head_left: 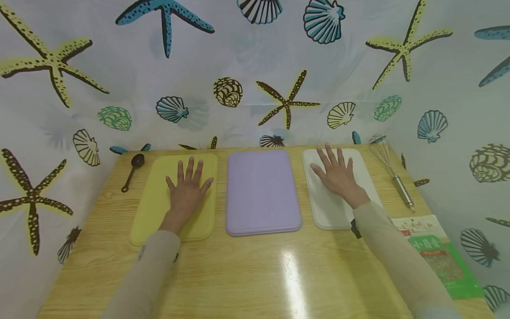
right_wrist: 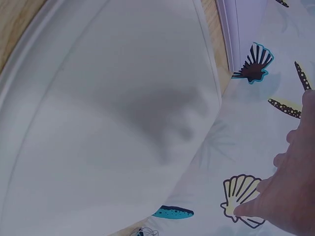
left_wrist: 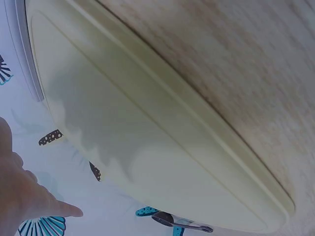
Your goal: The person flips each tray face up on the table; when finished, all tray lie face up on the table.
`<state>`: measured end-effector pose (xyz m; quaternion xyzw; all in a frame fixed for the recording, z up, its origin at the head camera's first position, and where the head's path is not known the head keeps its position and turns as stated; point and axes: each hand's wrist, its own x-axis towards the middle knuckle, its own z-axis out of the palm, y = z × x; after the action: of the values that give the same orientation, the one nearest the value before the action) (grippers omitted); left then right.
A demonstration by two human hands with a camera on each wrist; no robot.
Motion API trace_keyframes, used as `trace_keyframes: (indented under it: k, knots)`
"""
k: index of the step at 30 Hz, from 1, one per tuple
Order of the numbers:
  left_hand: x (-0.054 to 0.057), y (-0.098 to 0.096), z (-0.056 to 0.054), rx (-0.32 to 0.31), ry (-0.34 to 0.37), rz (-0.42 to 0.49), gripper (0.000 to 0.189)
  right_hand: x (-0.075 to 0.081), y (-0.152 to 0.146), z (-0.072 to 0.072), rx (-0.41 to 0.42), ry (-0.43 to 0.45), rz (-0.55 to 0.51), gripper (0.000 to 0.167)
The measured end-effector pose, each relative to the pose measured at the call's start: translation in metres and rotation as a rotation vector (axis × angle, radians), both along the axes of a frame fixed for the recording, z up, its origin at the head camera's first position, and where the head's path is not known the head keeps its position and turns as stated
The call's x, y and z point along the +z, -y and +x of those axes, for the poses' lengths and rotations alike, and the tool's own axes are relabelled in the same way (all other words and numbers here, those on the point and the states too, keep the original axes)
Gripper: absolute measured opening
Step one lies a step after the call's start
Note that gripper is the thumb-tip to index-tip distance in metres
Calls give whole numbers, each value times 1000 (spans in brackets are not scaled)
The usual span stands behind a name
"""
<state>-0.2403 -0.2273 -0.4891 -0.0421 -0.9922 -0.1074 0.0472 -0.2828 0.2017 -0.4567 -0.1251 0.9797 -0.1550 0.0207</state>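
Observation:
My left hand, its fingers spread and straight, hovers over the yellow cutting board. In the left wrist view that board carries the hand's soft shadow. On the other side, my right hand is stretched out with fingers apart above the white cutting board; a blurred shadow falls on the board in the right wrist view. Neither hand holds anything. Between them a purple cutting board lies flat on the table.
A dark spoon lies at the table's left. Along the right edge are a wire whisk and, partly behind the right sleeve, a green packet. The wooden table meets a shell-and-starfish patterned cloth at back and sides.

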Motion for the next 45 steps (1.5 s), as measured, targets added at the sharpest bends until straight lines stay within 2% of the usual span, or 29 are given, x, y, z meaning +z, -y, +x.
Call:
trace_keyframes:
  k: [12,19,30,37,42,45]
  knots:
    - [7,3,-5,9,-9,7,69,10,-1,2,2,-6,13,69]
    - [11,-10,-6,-28,-7,26,69,2,-9,4,-4,1,7,70]
    - [18,-48,-12,-51,-11,31,68,-12,-25,10,-28,6,12,71]
    - [20,-81,-14,-63,16,49,68,-18,-33,10,-42,17,-13,71]
    - [17,-107,-20,-71,-7,29,69,-17,-36,10,-48,21,-21,72]
    - [22,-125,-23,-90,-16,36,68,-17,-38,10,-55,24,-22,72]
